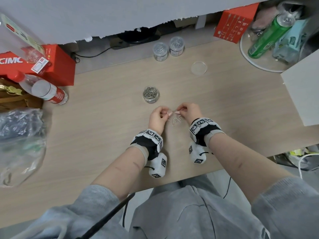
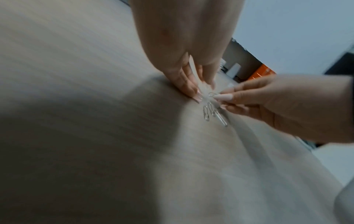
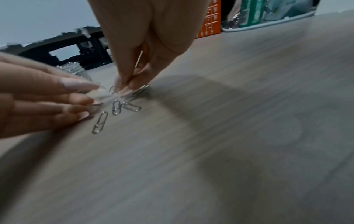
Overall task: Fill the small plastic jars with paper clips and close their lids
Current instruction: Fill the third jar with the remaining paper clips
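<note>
An open small jar point(image 1: 151, 94), nearly full of paper clips, stands on the desk just beyond my hands. A few loose paper clips point(image 1: 176, 121) point(image 2: 211, 112) point(image 3: 116, 107) lie on the desk between them. My left hand point(image 1: 166, 115) point(image 2: 193, 91) point(image 3: 91, 94) pinches a small clear plastic scrap point(image 3: 104, 94) at the clips. My right hand point(image 1: 179, 112) point(image 2: 226, 98) point(image 3: 124, 89) pinches paper clips against the desk. A loose clear lid point(image 1: 198, 68) lies at the back right. Two closed, filled jars point(image 1: 160, 51) point(image 1: 176, 45) stand at the back.
Red boxes point(image 1: 57, 64) and a water bottle point(image 1: 46, 91) crowd the left edge, with a plastic bag point(image 1: 20, 135) nearer me. A round tray point(image 1: 255, 61) with a green bottle point(image 1: 269, 35) sits back right. A white board point(image 1: 303, 94) covers the right side.
</note>
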### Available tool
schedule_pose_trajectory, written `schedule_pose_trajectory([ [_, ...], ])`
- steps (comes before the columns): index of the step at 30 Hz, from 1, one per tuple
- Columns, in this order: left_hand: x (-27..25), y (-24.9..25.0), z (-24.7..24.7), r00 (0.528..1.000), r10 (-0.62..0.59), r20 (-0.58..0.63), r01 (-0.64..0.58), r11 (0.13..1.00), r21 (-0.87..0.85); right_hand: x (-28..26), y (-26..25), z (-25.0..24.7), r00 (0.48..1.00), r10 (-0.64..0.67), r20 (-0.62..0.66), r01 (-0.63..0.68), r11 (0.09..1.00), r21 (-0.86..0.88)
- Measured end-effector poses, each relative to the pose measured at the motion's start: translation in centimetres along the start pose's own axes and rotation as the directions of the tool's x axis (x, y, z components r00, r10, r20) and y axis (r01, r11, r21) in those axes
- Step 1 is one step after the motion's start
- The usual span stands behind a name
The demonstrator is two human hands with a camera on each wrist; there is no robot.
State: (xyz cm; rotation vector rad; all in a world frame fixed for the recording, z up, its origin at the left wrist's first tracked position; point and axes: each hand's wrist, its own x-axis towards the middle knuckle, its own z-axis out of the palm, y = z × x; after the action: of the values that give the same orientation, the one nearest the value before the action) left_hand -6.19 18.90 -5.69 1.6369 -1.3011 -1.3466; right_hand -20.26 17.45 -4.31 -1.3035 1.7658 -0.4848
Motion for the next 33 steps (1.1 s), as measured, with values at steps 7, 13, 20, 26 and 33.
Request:
schedule_pose_trajectory([
  [7, 0.8, 1.6, -0.2, 0.978, -0.182, 0.107, 0.209, 0.896, -0.393, -0.6, -2.2, 0.5, 0.999, -0.034, 0.010, 0.029, 0.957, 0.287],
  [13, 0.3, 2.9, -0.9, 0.874, -0.310, 0.374, 0.483, 0.633, -0.605, -1.6, -2.6, 1.4, 0.992, -0.113, 0.051, 0.094, 0.953, 0.288],
  [20, 0.3, 1.9, -1.9, 0.873, -0.374, 0.313, 0.482, 0.562, -0.672, -2.1, 0.3, 0.5, 0.987, 0.001, -0.163, 0.015, 0.995, 0.094],
  [26, -0.2, 1.2, -2.3, 0.872, -0.456, 0.180, 0.456, 0.620, -0.639, -3.8, 0.9, 1.7, 0.999, -0.008, -0.054, -0.009, 0.950, -0.312],
  [33, -0.8, 0.9, -2.1, 0.862, -0.468, 0.195, 0.486, 0.654, -0.579, -2.9, -0.6, 2.5, 0.999, 0.010, -0.040, -0.019, 0.975, -0.220],
])
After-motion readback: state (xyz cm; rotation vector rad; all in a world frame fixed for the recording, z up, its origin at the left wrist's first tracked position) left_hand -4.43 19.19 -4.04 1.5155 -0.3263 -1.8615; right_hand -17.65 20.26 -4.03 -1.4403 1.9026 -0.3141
